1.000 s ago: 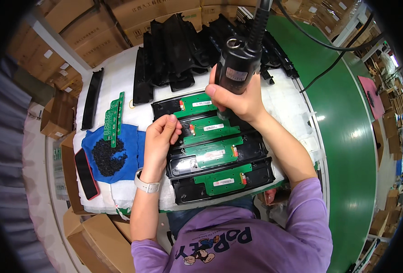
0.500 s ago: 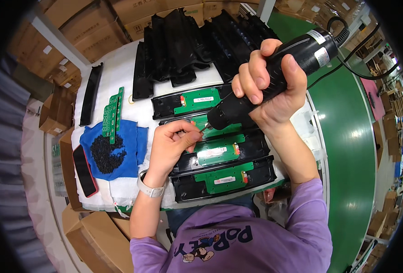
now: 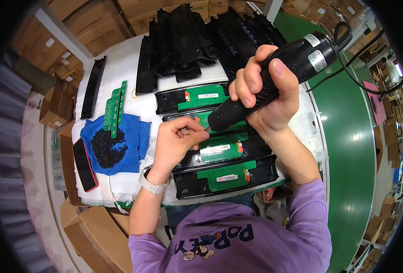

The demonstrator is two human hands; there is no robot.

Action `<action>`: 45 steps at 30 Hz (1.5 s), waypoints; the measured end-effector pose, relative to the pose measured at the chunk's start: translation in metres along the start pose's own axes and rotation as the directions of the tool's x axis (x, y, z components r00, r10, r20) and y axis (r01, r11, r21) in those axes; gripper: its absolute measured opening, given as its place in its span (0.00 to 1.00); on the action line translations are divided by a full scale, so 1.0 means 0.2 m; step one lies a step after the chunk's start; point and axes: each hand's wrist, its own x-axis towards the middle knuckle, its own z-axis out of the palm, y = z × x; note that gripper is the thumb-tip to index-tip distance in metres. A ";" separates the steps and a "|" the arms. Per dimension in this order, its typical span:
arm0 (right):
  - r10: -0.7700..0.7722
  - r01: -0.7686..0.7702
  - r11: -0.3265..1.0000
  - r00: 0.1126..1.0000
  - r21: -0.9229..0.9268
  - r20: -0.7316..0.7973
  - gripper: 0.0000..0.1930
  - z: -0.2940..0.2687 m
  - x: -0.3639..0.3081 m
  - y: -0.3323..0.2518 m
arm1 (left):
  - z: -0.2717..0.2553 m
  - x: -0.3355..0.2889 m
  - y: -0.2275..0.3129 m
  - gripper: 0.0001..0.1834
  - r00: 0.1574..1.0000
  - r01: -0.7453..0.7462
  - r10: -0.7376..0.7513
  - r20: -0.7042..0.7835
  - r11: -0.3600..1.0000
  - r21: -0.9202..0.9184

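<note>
My right hand (image 3: 267, 88) grips a black corded electric screwdriver (image 3: 301, 53), its nose slanting down and left over the middle of a row of black plastic housings. At the bit, the thumb and fingers of my left hand (image 3: 181, 139) are pinched together. Whatever small piece they hold is too small to make out. Beneath both hands lie housings with green circuit boards, one board (image 3: 219, 154) just below the fingers and another board (image 3: 224, 176) in the nearest housing (image 3: 183, 186). The housing under the screwdriver is partly hidden by it and by my left hand.
Left of my hands, a blue cloth (image 3: 140, 136) carries a pile of small black screws (image 3: 103, 150); green board strips (image 3: 115, 107) overlap it. A red-edged phone (image 3: 85, 166) lies beside it. Black housings (image 3: 178, 41) are stacked at the back. The screwdriver's cord (image 3: 370, 88) trails right.
The whole view has shifted slightly. My left fingertips are closer to the screwdriver's nose, and less of the bit shows between them. Both hands keep their grips.
</note>
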 end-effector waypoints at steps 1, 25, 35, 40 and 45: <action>0.002 -0.001 1.000 1.000 0.012 -0.021 0.12 0.00 0.01 0.01 | -0.01 0.00 0.00 0.04 1.000 0.017 -0.017 0.008 1.000 0.006; 0.171 -0.080 0.898 0.969 -0.433 0.176 0.13 0.05 -0.06 0.18 | -0.12 0.07 -0.06 0.09 0.962 -0.038 -0.037 -0.272 0.964 -0.264; 0.141 0.001 0.852 0.962 -0.523 0.232 0.09 0.08 -0.05 0.17 | -0.09 0.07 -0.10 0.05 0.982 -0.020 -0.005 -0.191 0.992 -0.126; 0.035 0.114 0.851 0.962 -0.513 0.271 0.10 0.07 -0.04 0.21 | -0.08 0.06 -0.08 0.04 0.983 -0.022 0.019 -0.183 1.000 -0.015; 0.081 0.115 0.835 0.942 -0.538 0.326 0.11 0.06 -0.06 0.18 | -0.06 0.05 -0.07 0.03 0.978 -0.056 0.053 -0.202 0.998 -0.010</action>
